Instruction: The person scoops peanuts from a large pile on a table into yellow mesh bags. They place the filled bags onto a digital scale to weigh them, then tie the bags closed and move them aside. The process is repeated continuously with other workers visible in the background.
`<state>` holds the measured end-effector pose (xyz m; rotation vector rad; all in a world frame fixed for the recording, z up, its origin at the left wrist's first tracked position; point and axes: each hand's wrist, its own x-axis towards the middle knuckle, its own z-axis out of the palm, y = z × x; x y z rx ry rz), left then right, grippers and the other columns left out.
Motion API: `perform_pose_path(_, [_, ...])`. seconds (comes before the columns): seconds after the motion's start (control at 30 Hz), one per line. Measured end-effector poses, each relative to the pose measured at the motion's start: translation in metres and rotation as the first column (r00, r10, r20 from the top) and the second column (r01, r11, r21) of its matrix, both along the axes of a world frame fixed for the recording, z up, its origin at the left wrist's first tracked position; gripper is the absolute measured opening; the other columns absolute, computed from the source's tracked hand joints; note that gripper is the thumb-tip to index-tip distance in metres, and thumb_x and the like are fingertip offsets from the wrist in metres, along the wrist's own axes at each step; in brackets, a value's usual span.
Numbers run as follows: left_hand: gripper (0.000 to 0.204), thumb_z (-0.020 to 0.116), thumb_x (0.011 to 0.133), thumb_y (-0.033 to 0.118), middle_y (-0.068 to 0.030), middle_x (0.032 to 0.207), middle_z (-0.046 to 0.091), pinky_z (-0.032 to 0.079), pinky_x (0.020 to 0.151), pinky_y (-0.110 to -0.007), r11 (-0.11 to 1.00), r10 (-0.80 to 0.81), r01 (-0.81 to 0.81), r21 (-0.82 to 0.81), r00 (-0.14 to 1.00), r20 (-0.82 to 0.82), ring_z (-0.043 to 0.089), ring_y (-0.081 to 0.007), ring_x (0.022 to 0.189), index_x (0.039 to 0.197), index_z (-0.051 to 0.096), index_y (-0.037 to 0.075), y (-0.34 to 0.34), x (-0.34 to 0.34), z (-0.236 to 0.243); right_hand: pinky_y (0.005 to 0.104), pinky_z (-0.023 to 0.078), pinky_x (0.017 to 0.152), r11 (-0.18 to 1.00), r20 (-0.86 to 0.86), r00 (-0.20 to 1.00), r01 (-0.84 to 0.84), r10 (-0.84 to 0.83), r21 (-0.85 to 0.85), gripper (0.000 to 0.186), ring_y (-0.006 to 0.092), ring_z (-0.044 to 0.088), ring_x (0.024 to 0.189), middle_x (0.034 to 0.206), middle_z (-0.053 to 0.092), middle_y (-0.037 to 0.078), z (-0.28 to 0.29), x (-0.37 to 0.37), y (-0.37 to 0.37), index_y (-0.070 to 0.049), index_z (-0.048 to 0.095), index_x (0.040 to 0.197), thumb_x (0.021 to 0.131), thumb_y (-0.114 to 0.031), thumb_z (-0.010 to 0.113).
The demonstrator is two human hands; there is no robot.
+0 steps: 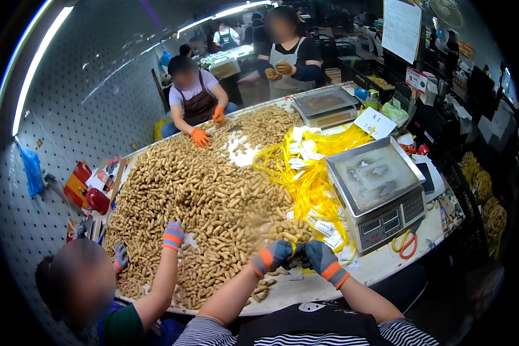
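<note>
Both my hands wear grey gloves with orange cuffs and meet near the table's front edge. My left hand (275, 255) and my right hand (322, 259) are closed close together on the gathered end of a yellow net bag (294, 249). Beyond them lies a bulge of peanuts (293, 230), apparently inside this bag; its thin mesh is hard to make out. A large heap of unshelled peanuts (196, 190) spreads to my left. Just right of the bag, yellow net bags with white tags (311, 199) lie in a loose pile.
A scale (380, 184) stands to my right, with scissors (406, 242) before it. Another scale (326, 104) sits farther back. At left, a co-worker's gloved hand (173, 234) touches the heap; orange-gloved hands (200, 137) work across the table. Another person (285, 63) stands behind.
</note>
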<state>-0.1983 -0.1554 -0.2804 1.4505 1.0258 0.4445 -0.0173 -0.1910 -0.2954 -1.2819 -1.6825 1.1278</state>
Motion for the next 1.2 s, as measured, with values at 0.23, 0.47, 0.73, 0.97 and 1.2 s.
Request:
perform_pose_path(0.23, [0.031, 0.059, 0.085, 0.032, -0.004, 0.06, 0.055, 0.039, 0.045, -0.023, 0.997, 0.005, -0.012, 0.072, 0.995, 0.095, 0.049, -0.0114, 0.049, 0.077, 0.061, 0.002, -0.009, -0.005, -0.024, 0.0405, 0.045, 0.075, 0.897, 0.477, 0.841, -0.391, 0.256, 0.206, 0.04, 0.0319, 0.056, 0.091, 0.095, 0.058, 0.017, 0.02, 0.011, -0.028, -0.002, 0.054, 0.099, 0.084, -0.039, 0.055])
perform_pose_path(0.47, [0.022, 0.066, 0.077, 0.024, -0.0049, 0.063, 0.058, 0.044, 0.049, -0.029, 0.637, 0.057, 0.265, 0.724, 0.92, -0.387, 0.055, -0.0136, 0.056, 0.081, 0.061, 0.003, -0.036, 0.014, -0.052, 0.0268, 0.045, 0.056, 0.994, 0.001, 1.0, 0.028, -0.028, -0.102, 0.022, 0.0103, 0.053, 0.06, 0.066, 0.058, 0.005, 0.081, 0.028, -0.016, -0.004, 0.06, 0.082, 0.085, -0.025, 0.055])
perform_pose_path(0.73, [0.016, 0.065, 0.072, 0.016, -0.0091, 0.074, 0.065, 0.047, 0.059, -0.031, 0.918, 0.382, -0.379, 0.12, 0.924, -0.007, 0.059, -0.0158, 0.064, 0.081, 0.063, 0.004, -0.083, 0.042, -0.079, 0.0387, 0.046, 0.067, 0.996, 0.482, 0.875, -0.065, 0.029, 0.059, 0.034, 0.0309, 0.06, 0.076, 0.087, 0.061, 0.012, 0.011, -0.012, -0.027, -0.01, 0.052, 0.1, 0.076, -0.031, 0.063])
perform_pose_path(0.97, [0.013, 0.063, 0.068, 0.004, -0.0078, 0.073, 0.064, 0.048, 0.06, -0.033, 0.56, -0.048, 0.146, 0.816, 0.988, -0.144, 0.061, -0.0235, 0.069, 0.078, 0.066, 0.01, -0.08, 0.022, -0.075, 0.0438, 0.046, 0.072, 0.994, 0.529, 0.842, -0.11, 0.106, -0.024, 0.035, 0.0366, 0.059, 0.084, 0.094, 0.062, 0.018, -0.003, -0.008, -0.031, -0.011, 0.049, 0.106, 0.083, -0.036, 0.056])
perform_pose_path(1.2, [0.026, 0.061, 0.074, 0.007, -0.0125, 0.098, 0.064, 0.047, 0.083, -0.035, 0.82, -0.116, 0.114, 0.561, 0.993, -0.033, 0.06, -0.0262, 0.09, 0.1, 0.064, 0.009, -0.083, 0.014, -0.093, 0.0405, 0.046, 0.075, 0.987, 0.393, 0.906, -0.138, 0.158, -0.079, 0.032, 0.0347, 0.059, 0.087, 0.095, 0.063, 0.014, -0.016, 0.013, -0.029, -0.012, 0.049, 0.107, 0.083, -0.031, 0.056])
